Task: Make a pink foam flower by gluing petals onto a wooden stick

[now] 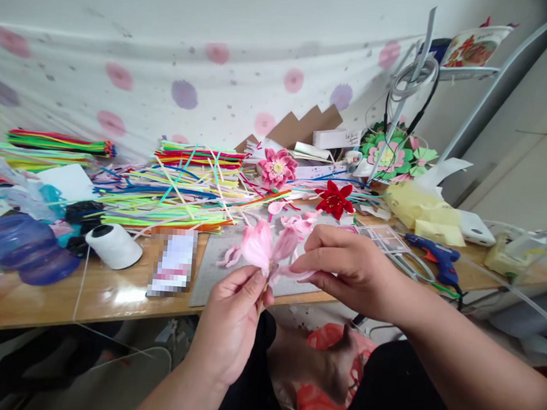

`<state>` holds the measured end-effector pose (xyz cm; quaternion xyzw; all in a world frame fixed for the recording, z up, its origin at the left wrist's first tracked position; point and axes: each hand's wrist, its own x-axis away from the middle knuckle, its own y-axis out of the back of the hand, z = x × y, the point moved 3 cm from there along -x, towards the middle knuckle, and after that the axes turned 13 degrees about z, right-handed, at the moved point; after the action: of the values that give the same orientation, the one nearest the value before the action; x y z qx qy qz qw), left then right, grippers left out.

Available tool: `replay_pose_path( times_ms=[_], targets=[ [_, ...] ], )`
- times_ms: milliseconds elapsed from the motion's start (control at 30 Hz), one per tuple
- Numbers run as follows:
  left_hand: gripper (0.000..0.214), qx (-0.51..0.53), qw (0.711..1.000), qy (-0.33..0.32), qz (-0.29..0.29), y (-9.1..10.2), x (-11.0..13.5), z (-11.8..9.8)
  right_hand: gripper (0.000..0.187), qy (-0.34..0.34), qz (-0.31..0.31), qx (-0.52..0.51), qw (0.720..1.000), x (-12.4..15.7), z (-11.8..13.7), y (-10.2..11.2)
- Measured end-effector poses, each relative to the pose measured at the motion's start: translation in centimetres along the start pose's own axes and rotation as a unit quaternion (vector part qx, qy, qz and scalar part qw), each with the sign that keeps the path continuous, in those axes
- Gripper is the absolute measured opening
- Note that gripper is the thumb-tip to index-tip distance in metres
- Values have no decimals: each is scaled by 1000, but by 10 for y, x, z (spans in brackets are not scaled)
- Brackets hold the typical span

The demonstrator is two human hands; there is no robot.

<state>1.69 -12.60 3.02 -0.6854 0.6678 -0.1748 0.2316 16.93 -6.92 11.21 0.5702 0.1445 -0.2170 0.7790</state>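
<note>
The left hand (235, 321) has its grip closed on the stem (261, 303) of a pink flower (256, 244) at the counter's (51, 308) front edge; the right hand (344, 266) pinches a pink petal (299, 274) beside it. A blue glue gun (445, 261) lies toward the counter's right edge

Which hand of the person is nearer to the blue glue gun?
The right hand. It pinches a pink petal, left of the glue gun in view. The left hand is farther left, holding a pink flower.
</note>
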Motion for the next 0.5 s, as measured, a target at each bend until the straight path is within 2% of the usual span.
replay_pose_path(
  times_ms=[500],
  targets=[
    [12, -29, 999, 29, 33, -3, 8, 0, 18, 9, -25, 78, 997, 3, 10, 0]
  ],
)
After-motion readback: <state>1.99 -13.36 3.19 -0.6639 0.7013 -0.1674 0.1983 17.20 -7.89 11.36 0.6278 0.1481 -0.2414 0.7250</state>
